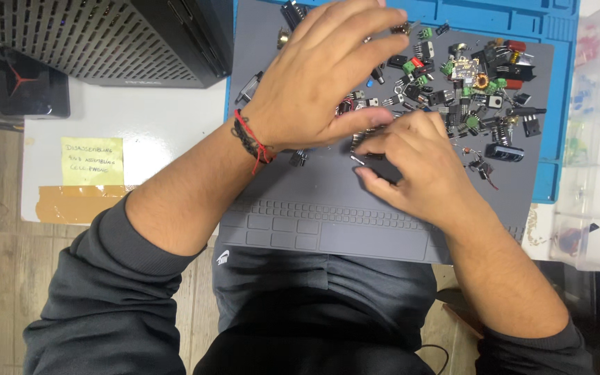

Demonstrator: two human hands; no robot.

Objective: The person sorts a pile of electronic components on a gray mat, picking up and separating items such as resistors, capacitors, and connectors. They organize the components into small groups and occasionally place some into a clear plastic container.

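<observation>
Dark sleeves frame the grey mat (314, 187). Right hand (418, 167) pinches a small metal-legged component (364, 147) at mat centre, long axis sideways; left hand (321, 76) hovers flat just above, fingers spread, parts pile (473, 90) beyond.

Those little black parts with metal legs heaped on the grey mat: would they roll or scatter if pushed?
The small black parts look flat-bodied, so they would probably slide rather than roll. They seem light, likely scattering easily. Their thin legs may bend or snag. The grey mat might slow them.
</observation>
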